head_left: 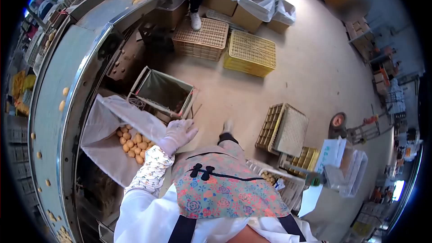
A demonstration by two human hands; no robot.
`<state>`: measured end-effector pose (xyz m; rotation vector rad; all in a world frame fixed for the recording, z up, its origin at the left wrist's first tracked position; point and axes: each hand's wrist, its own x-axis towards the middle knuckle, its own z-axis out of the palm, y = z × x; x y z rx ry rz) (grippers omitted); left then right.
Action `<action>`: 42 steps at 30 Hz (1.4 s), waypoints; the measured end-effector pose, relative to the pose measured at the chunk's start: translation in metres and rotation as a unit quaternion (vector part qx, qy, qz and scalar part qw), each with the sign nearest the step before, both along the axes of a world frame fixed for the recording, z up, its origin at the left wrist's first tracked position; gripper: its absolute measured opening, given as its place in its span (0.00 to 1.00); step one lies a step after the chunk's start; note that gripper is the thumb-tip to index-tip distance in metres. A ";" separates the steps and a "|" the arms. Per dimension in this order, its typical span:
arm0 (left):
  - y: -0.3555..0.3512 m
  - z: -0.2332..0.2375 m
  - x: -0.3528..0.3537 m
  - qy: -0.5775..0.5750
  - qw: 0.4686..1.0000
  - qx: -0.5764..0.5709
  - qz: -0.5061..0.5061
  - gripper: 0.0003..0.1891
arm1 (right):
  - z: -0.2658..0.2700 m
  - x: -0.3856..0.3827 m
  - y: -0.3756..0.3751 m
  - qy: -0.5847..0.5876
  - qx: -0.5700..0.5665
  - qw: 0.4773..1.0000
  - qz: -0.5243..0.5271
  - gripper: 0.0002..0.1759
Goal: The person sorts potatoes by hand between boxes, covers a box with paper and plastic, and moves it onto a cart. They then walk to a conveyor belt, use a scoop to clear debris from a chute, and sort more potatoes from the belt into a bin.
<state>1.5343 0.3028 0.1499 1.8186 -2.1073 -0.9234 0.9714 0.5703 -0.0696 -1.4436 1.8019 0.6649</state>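
My left hand [177,135], in a thin whitish glove and a patterned sleeve cover, is at the edge of a plastic-lined box [96,137]. Its fingers are stretched out and somewhat apart, with nothing held in them. A heap of yellow-brown potatoes [130,145] lies inside the liner, just left of the hand. Beyond the hand stands a bin with a dark lining [164,92]. My right hand is out of view. Below my arm, a floral apron [225,182] covers my front.
A curved conveyor belt [67,69] with scattered potatoes runs along the left. Ahead are a brown crate [202,33] with a person's shoe on it, a yellow crate [251,49] and lined cartons [256,0]. More crates [290,128] stand at right, near a scale [339,175].
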 end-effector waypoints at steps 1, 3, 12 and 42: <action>-0.013 -0.014 -0.002 -0.066 0.998 0.024 -0.001 0.25 | -0.004 -0.011 -0.023 0.000 0.008 1.000 -0.014 0.16; -0.048 -0.034 -0.009 -0.128 0.988 0.086 0.019 0.28 | -0.011 -0.034 -0.085 0.004 0.015 1.000 -0.019 0.16; -0.196 0.009 -0.049 0.056 0.972 0.088 0.209 0.22 | -0.020 -0.124 -0.649 -0.476 -0.143 0.792 -0.355 0.15; -0.475 0.132 0.272 -0.180 0.747 -0.342 0.541 0.12 | 0.287 0.660 -1.049 -0.512 -0.473 0.601 0.392 0.18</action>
